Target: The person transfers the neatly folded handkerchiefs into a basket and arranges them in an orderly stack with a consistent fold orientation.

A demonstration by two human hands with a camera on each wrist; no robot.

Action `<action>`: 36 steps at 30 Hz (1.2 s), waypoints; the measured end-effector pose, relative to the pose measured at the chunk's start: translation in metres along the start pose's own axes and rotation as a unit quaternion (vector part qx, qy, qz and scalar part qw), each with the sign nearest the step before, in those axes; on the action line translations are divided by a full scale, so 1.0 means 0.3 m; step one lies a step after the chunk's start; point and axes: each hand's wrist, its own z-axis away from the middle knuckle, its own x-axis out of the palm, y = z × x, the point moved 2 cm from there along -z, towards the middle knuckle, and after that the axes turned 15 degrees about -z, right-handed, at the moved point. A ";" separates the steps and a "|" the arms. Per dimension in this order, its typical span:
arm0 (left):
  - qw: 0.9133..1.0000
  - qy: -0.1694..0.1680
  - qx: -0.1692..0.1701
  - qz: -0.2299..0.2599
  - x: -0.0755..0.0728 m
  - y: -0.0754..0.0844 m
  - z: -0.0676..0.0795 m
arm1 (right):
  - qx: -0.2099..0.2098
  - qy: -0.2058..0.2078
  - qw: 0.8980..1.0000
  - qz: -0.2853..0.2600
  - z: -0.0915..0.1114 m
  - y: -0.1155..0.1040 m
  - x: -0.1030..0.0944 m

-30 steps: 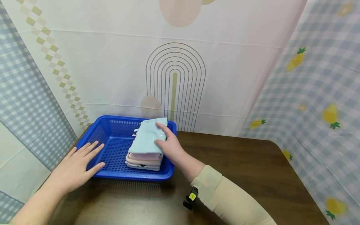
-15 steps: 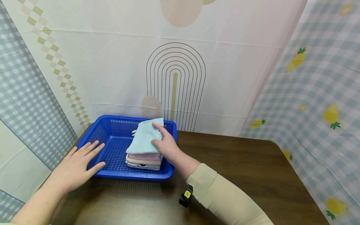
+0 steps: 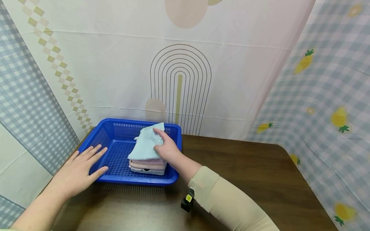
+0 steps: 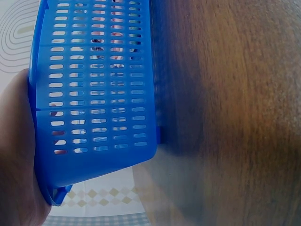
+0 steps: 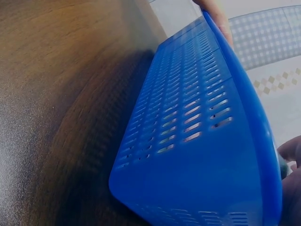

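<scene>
In the head view a blue plastic basket (image 3: 121, 180) stands on the table. Toward its right side lies a stack of folded cloths (image 3: 147, 166), pink, peach and white. A folded light blue towel (image 3: 144, 144) overlaps the top of this stack, tilted, its far end near the back rim. My right hand (image 3: 167, 148) holds the towel by its right edge; thumb and index finger show on it, the other fingers are hidden. My left hand (image 3: 78, 170) rests with spread, straight fingers on the basket's front left corner. The left wrist view shows the basket's slotted wall (image 4: 94, 94) beside that hand.
The brown wooden table (image 3: 231, 160) extends right of the basket. A white patterned curtain (image 3: 121, 70) hangs behind, with checked curtains (image 3: 329, 106) at the sides. A small black device (image 3: 188, 200) sits on my right wrist.
My right hand has moved slightly left with the light blue towel, bringing it further over the stack. The left hand and the basket have stayed in place.
</scene>
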 end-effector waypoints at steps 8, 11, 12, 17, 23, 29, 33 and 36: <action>1.000 0.000 0.001 -0.002 0.001 -0.006 0.000 | 0.038 -0.025 0.998 0.034 -0.002 0.014 0.014; 1.000 0.003 0.001 -0.005 0.004 -0.010 0.002 | 0.043 -0.023 0.998 0.050 -0.004 0.012 0.023; 1.000 0.004 0.000 -0.005 0.005 -0.011 0.002 | 0.044 -0.021 0.997 0.055 -0.005 0.011 0.025; 1.000 0.009 0.000 -0.003 0.006 -0.015 0.002 | 0.062 -0.013 0.996 0.064 -0.001 0.003 0.032; 1.000 0.010 0.000 -0.002 0.005 -0.017 0.003 | 0.071 0.003 0.996 0.051 0.004 -0.007 0.036; 1.000 0.012 0.001 -0.001 0.002 -0.018 0.007 | 0.091 0.021 0.995 0.026 0.011 -0.013 0.035; 1.000 0.002 -0.001 0.003 0.003 -0.021 0.012 | 0.099 0.023 0.994 0.028 0.017 -0.014 0.033; 1.000 -0.006 -0.004 0.005 0.006 -0.023 0.016 | 0.101 0.021 0.994 0.031 0.020 -0.019 0.031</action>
